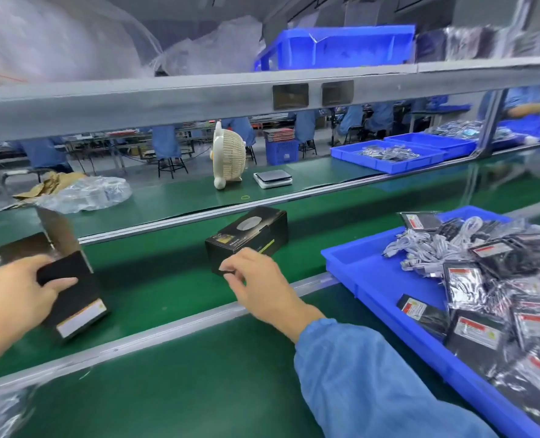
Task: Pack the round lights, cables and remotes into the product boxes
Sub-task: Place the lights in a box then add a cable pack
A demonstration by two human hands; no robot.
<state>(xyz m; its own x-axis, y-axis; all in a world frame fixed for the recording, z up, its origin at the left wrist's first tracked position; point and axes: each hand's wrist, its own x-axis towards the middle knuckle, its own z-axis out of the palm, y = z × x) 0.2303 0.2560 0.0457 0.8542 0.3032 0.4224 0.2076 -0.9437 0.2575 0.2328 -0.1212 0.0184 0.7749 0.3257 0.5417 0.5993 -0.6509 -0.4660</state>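
A closed black product box (pixel 249 237) lies on the green conveyor belt (pixel 167 279) in the middle. My right hand (pixel 256 284) reaches to its near end, with fingertips curled at the box's lower edge. At the left, my left hand (pixel 19 298) grips an open black product box (pixel 72 295) with its flaps standing up, thumb across its side. A blue tray (pixel 376 279) at the right holds white cables (pixel 433 245) and several bagged black remotes (pixel 483 327). No round light is in view outside the boxes.
A metal rail (pixel 167 324) runs between belt and near green table. Beyond the belt stand a small cream fan (pixel 229 154), a scale (pixel 273 178), crumpled plastic and paper (pixel 82 191), and more blue trays (pixel 398 154). An overhead shelf carries a blue bin (pixel 338 47).
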